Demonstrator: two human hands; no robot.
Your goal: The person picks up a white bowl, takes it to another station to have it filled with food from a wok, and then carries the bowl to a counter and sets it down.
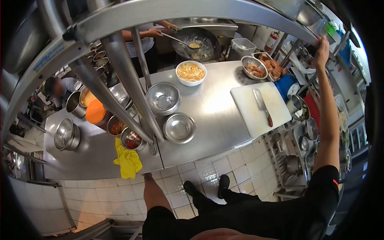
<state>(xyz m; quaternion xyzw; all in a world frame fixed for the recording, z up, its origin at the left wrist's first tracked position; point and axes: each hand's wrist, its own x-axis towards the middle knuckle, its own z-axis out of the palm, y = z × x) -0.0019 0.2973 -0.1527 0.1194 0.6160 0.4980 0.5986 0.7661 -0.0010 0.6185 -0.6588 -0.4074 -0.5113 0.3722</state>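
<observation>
My right hand (322, 49) reaches up at the right and is closed on the edge of the overhead steel shelf (208, 9). My left forearm (153, 193) runs up to the front edge of the steel counter (216, 116) beside a yellow cloth (128, 162); the hand itself is hidden there. On the counter stand a white bowl of noodles (191, 72), two empty steel bowls (163, 97) (179, 127), and a white cutting board (259, 108) with a cleaver (262, 106) on it.
Another person's hands stir a wok (198, 42) with a ladle at the far side. A second person (60, 88) bends at the left. Fried meat (272, 66) sits in a bowl and tray at the back right. Condiment bowls (131, 140) and an orange-lidded pot (96, 112) line the left. Slanted steel poles (128, 80) cross the view.
</observation>
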